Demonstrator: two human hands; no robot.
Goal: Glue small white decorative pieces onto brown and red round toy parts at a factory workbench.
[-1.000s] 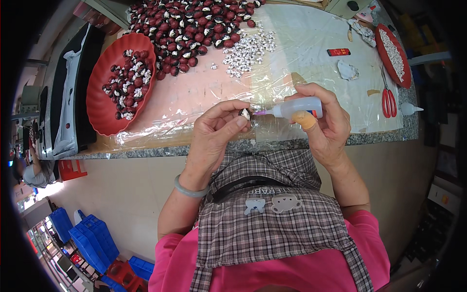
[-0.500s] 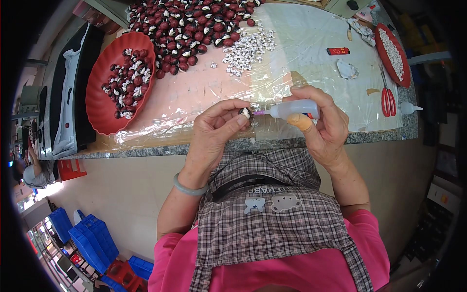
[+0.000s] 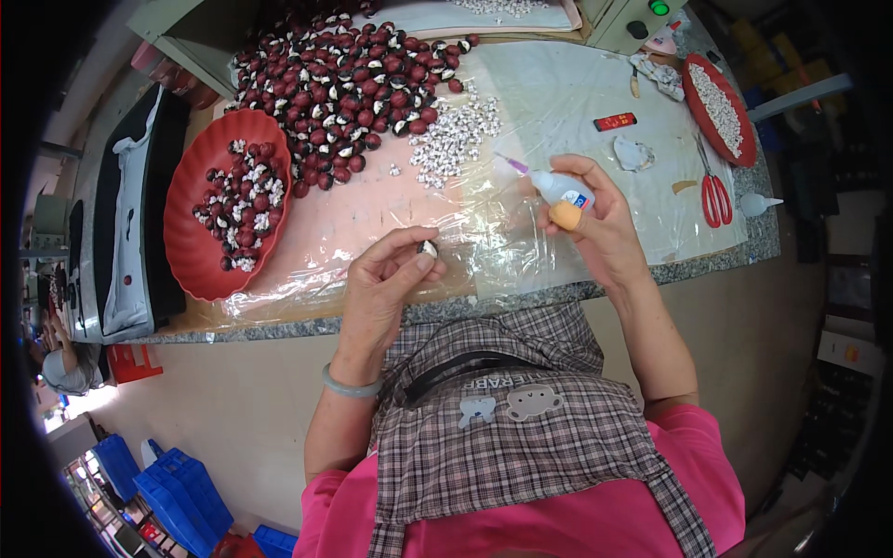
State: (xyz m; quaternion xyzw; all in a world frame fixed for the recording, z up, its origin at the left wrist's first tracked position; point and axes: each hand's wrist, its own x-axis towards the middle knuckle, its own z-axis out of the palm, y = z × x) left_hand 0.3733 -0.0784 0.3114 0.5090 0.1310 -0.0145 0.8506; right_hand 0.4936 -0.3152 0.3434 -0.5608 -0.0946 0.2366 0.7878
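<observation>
Between the thumb and fingers of my left hand (image 3: pixel 393 270) is a small round black-and-white piece (image 3: pixel 428 249), held just above the table's near edge. My right hand (image 3: pixel 600 219) grips a clear squeeze bottle (image 3: pixel 555 186) with a thin purple nozzle tip, tilted up and to the left, apart from the piece. A tan cover sits on my right thumb. Beyond my left hand lie small white pieces (image 3: pixel 456 139) in a loose heap, beside a big pile of dark red, black and white balls (image 3: pixel 358 102).
A red scalloped tray (image 3: pixel 181 232) with similar balls stands left. At right are a red dish (image 3: pixel 741 149) of white bits, red-handled scissors (image 3: pixel 716 200), a small red box (image 3: pixel 615 122), crumpled paper (image 3: pixel 634 153) and a white nozzle-tipped bottle (image 3: pixel 758 204). Clear plastic sheeting covers the table (image 3: pixel 372 321).
The bottle's tip has left the small piece; my right hand has raised and tilted the bottle. My left hand has moved left and nearer with the piece. The view has shifted too.
</observation>
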